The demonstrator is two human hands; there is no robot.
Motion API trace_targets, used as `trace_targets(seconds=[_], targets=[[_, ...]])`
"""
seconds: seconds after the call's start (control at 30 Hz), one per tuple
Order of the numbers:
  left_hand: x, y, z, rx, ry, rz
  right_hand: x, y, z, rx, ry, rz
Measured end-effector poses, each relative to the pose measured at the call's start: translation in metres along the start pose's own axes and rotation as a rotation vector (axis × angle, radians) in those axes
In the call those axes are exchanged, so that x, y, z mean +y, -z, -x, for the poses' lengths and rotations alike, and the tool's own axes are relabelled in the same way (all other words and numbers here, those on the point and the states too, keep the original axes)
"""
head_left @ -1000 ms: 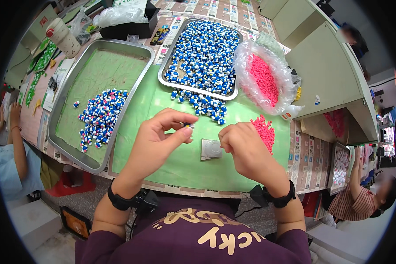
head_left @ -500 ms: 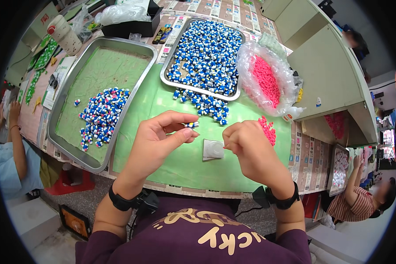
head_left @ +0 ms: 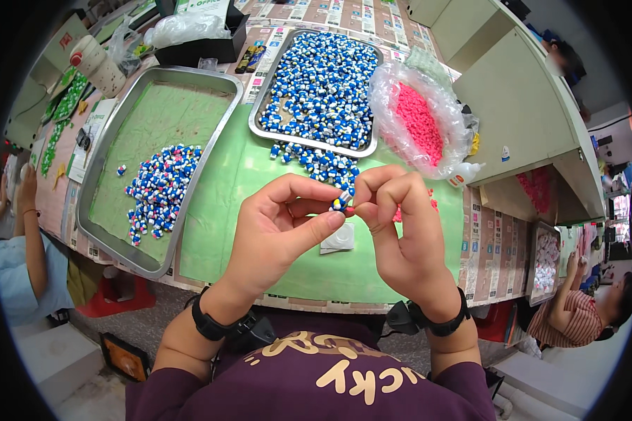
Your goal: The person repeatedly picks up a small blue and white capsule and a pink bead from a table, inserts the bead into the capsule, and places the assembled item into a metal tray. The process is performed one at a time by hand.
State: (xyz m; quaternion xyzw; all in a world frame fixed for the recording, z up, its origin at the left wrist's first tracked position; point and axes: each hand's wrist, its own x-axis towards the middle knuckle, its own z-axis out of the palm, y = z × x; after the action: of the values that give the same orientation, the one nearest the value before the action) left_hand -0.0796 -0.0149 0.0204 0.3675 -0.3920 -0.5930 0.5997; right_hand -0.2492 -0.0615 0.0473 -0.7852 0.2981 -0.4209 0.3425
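One blue-white piece (head_left: 340, 203), centre, pinched in the left hand (head_left: 277, 224); one pink bit (head_left: 350, 210), pinched in the right hand (head_left: 409, 226), at or near contact. Step, seemingly: joining; next calls for fine alignment. Fuller tray (head_left: 309, 143), 12 o'clock; sparser tray (head_left: 88, 196), 10 o'clock; pink-filled bag (head_left: 418, 123), 1 o'clock.

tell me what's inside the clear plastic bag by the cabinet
Small pink pieces show in the opening of the clear plastic bag; anything beneath their top layer is covered.
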Motion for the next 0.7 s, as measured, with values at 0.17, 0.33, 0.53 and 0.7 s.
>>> trace_targets(seconds=[0.17,0.33,0.53,0.7], targets=[[-0.004,-0.004,0.003,0.01,-0.151,-0.129,0.003,-0.003,0.001,0.01,0.01,0.045],[-0.007,-0.011,0.002,0.075,-0.367,-0.378,-0.001,-0.006,0.005,0.045,0.04,0.165],[-0.004,0.0,-0.001,0.026,-0.466,-0.56,0.008,-0.001,0.008,0.083,0.016,0.08],[0.016,0.048,0.003,0.325,-0.482,-0.667,0.027,0.058,-0.001,0.171,-0.08,0.199]])
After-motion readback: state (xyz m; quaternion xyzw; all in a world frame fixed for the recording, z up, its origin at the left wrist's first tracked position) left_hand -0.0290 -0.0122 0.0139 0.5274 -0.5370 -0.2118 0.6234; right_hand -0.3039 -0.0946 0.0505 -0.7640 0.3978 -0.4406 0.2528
